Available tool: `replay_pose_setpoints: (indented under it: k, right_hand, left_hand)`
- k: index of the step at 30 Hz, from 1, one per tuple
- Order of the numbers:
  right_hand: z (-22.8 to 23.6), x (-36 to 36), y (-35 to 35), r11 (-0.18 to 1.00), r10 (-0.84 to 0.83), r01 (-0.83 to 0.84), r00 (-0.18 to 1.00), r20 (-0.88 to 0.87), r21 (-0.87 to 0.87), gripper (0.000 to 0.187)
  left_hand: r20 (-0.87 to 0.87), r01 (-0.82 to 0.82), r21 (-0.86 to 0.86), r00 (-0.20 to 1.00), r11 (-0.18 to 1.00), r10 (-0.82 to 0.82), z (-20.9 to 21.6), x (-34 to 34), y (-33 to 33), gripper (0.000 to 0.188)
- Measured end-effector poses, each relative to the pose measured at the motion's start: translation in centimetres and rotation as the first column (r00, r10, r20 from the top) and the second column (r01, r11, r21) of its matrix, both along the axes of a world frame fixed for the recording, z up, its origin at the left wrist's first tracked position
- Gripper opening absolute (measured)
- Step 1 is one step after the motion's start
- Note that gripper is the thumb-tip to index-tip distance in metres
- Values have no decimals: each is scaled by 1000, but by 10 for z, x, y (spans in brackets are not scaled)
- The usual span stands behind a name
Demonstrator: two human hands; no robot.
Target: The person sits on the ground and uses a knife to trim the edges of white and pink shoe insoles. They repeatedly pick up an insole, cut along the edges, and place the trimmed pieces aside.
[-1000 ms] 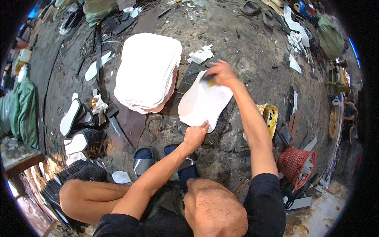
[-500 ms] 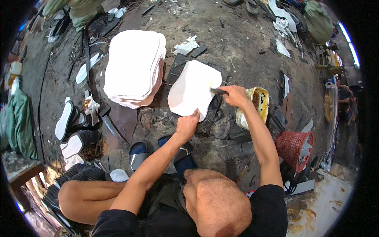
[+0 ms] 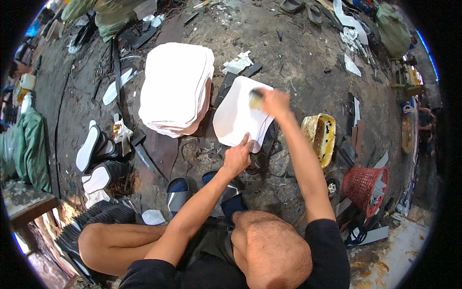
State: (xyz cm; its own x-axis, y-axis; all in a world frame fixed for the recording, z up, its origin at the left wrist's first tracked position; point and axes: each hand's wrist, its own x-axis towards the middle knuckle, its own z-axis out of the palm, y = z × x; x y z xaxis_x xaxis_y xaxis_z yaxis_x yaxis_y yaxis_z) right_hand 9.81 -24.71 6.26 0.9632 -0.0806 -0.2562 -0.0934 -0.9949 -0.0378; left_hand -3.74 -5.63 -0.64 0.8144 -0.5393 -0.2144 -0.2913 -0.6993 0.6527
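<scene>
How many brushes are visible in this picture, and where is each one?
1: the brush is in the right hand, its bristles over the white sheet that the left hand touches. Others may be hidden among the clutter.

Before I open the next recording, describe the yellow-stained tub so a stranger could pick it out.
Start at the tall stack of white sheets and move right, past the separate white piece under the brush. Beyond it sits the open tub, with a red basket lower right. Unlike that perforated basket, it is stained yellow, with dark spots inside.
</scene>
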Motion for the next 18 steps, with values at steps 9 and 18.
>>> replay_pose_setpoints:
  k: [9,18]
  right_hand:
    - [-30,-49,11,961,155,-165,986,60,222,42]
    - [-35,-169,59,914,320,-371,908,271,163,42]
  left_hand:
    - [37,-717,-155,684,680,729,-28,37,40,45]
    - [-109,-797,-250,587,550,802,-17,49,36,41]
